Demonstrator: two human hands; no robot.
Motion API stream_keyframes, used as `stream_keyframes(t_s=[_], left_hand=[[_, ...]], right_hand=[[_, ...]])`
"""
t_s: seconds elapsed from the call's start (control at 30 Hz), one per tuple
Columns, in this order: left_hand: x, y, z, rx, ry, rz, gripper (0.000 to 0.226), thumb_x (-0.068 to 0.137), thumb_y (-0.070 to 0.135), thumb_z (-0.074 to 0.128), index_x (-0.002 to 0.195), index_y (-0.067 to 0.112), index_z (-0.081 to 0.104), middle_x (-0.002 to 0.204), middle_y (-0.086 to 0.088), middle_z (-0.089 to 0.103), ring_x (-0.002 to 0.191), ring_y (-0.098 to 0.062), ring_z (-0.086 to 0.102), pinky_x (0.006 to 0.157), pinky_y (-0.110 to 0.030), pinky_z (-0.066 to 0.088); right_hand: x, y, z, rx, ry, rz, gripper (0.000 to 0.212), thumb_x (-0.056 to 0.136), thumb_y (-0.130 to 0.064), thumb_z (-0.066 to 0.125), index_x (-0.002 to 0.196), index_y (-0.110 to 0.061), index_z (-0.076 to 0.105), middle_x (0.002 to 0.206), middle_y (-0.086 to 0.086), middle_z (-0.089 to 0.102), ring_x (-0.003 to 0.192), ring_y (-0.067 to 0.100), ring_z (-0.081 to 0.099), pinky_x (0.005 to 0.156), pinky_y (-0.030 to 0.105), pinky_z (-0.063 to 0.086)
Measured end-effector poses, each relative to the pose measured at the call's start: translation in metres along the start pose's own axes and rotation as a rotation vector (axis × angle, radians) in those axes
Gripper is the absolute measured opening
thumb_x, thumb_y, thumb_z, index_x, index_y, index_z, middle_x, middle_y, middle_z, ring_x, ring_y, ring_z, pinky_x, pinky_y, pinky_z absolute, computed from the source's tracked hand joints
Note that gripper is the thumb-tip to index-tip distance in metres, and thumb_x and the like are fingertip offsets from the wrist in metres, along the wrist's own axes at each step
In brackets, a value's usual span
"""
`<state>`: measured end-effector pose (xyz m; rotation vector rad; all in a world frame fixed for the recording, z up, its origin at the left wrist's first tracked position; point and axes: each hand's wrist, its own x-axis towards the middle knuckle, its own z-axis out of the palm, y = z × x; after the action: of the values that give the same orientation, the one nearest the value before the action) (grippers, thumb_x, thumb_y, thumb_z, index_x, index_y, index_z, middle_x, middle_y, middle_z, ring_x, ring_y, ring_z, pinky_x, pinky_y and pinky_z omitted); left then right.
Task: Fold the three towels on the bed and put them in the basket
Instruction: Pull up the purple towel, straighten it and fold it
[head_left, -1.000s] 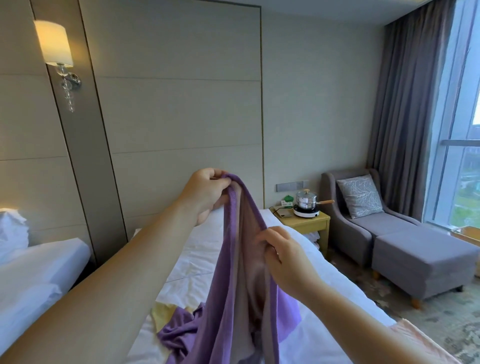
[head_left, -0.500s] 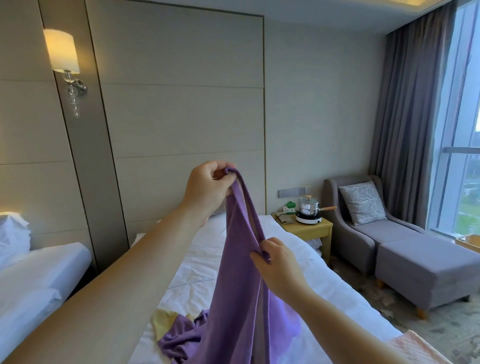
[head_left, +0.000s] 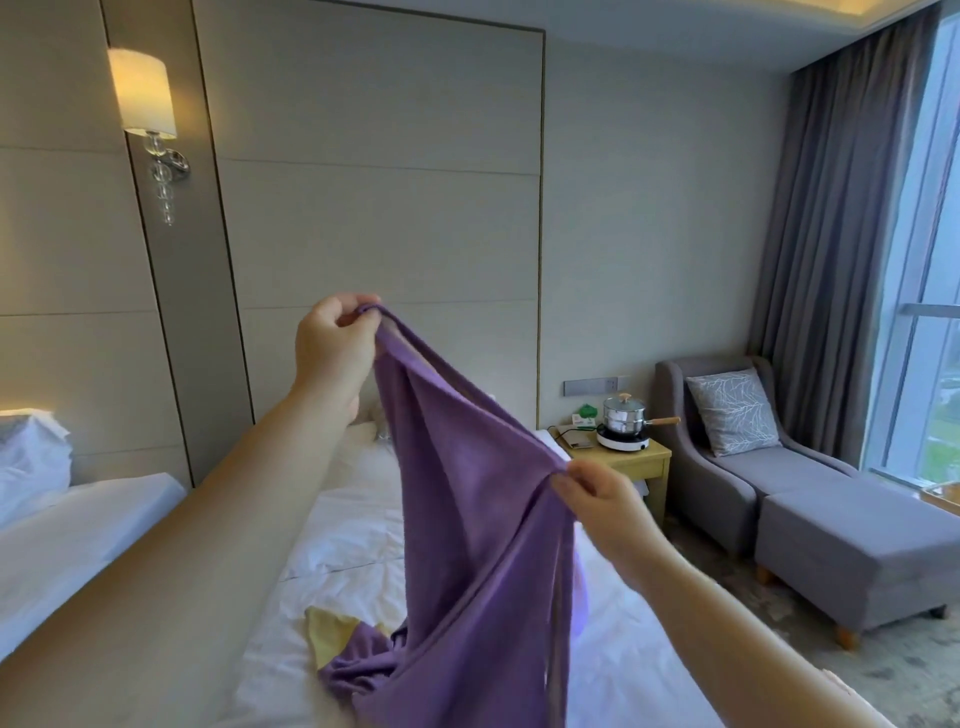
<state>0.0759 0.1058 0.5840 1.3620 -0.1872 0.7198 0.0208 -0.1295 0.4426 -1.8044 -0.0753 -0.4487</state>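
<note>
head | left hand (head_left: 332, 348), right hand (head_left: 605, 506) pinch 1 purple towel (head_left: 467, 519) | 1 yellow towel (head_left: 327, 631) on bed (head_left: 353, 530)

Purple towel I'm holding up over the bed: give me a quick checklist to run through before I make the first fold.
1. Left hand pinches the purple terry towel at its top: ok.
2. Right hand pinches a corner: cannot tell; it pinches the edge.
3. Towel taut between hands: not ok, it sags.
4. Lower end off the white bed: not ok, bunched over a yellow cloth.
5. Basket within reach: cannot tell, out of view.
</note>
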Motion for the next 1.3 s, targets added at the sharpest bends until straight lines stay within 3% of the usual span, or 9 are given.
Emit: stream_keyframes(t_s=[0.1,0.2,0.3,0.4,0.53,0.67,0.93,1.2,1.3], left_hand=[[0.005,-0.029,-0.018,0.326,-0.002,-0.071,0.013,0.092,0.013,0.054,0.099,0.014,0.065,0.103,-0.012,0.065,0.105,-0.029,0.06,0.089,-0.036,0.052],[-0.021,-0.048,-0.012,0.91,-0.201,0.175,0.042,0.086,0.048,0.059,0.112,0.016,0.066,0.126,-0.015,0.056,0.123,-0.029,0.047,0.104,-0.033,0.035],[-0.064,-0.054,0.009,0.7,-0.757,0.266,0.075,0.076,0.075,0.043,0.127,0.022,0.054,0.13,0.002,0.053,0.122,-0.01,0.045,0.105,-0.028,0.032],[-0.092,-0.058,0.02,0.481,-1.056,-0.056,0.049,0.08,0.074,0.04,0.096,0.032,0.059,0.088,0.023,0.058,0.085,0.006,0.052,0.084,-0.02,0.041],[-0.094,-0.063,0.029,0.381,-0.919,-0.014,0.038,0.092,0.051,0.049,0.076,0.018,0.059,0.065,0.017,0.049,0.062,0.0,0.043,0.062,-0.015,0.036],[-0.09,-0.052,0.046,0.263,-0.797,0.101,0.033,0.094,0.033,0.055,0.08,0.004,0.057,0.065,0.005,0.044,0.062,-0.006,0.039,0.063,-0.021,0.035],[-0.043,-0.009,0.043,0.02,-0.443,0.131,0.02,0.094,0.026,0.057,0.077,0.015,0.058,0.07,0.002,0.048,0.07,-0.01,0.043,0.069,-0.025,0.037],[-0.011,-0.012,0.004,0.108,-0.133,0.082,0.026,0.093,0.034,0.058,0.072,0.019,0.055,0.067,0.006,0.048,0.068,-0.01,0.045,0.065,-0.024,0.038],[-0.007,-0.04,-0.021,0.354,-0.068,0.053,0.019,0.091,0.034,0.059,0.086,0.016,0.061,0.078,0.006,0.056,0.083,-0.017,0.054,0.068,-0.023,0.039]], right_hand=[[0.011,-0.02,-0.013,0.209,0.005,-0.026,0.015,0.095,-0.016,0.054,0.085,-0.013,0.065,0.077,0.005,0.061,0.075,0.019,0.052,0.073,0.036,0.043],[0.018,-0.036,-0.012,0.22,-0.115,-0.095,0.018,0.095,-0.018,0.055,0.081,-0.017,0.067,0.078,0.003,0.062,0.077,0.016,0.054,0.077,0.036,0.044],[0.018,-0.048,-0.004,0.226,-0.302,-0.136,0.022,0.094,-0.016,0.056,0.077,-0.02,0.07,0.079,0.002,0.064,0.079,0.016,0.056,0.078,0.031,0.046],[0.017,-0.052,-0.006,0.238,-0.406,-0.141,0.022,0.094,-0.013,0.055,0.081,-0.017,0.072,0.087,0.003,0.071,0.086,0.014,0.064,0.086,0.027,0.051],[0.013,-0.034,-0.018,0.223,-0.334,-0.074,0.016,0.093,-0.019,0.057,0.093,-0.005,0.066,0.095,0.012,0.064,0.093,0.024,0.056,0.095,0.047,0.043],[0.001,-0.011,-0.018,0.349,-0.403,-0.029,0.026,0.089,-0.019,0.064,0.11,-0.005,0.058,0.105,0.014,0.063,0.1,0.024,0.058,0.097,0.044,0.045],[-0.013,0.005,-0.006,-0.059,-0.407,-0.052,0.019,0.087,-0.011,0.065,0.081,-0.029,0.064,0.085,0.006,0.064,0.08,0.023,0.056,0.077,0.061,0.047],[-0.01,0.002,0.003,-0.297,-0.271,-0.104,0.008,0.091,-0.018,0.062,0.092,-0.011,0.066,0.081,0.012,0.065,0.064,0.004,0.051,0.064,0.017,0.043],[0.0,-0.004,-0.003,-0.162,-0.112,-0.112,0.011,0.092,-0.016,0.058,0.083,-0.012,0.063,0.07,0.001,0.055,0.065,0.01,0.046,0.062,0.022,0.037]])
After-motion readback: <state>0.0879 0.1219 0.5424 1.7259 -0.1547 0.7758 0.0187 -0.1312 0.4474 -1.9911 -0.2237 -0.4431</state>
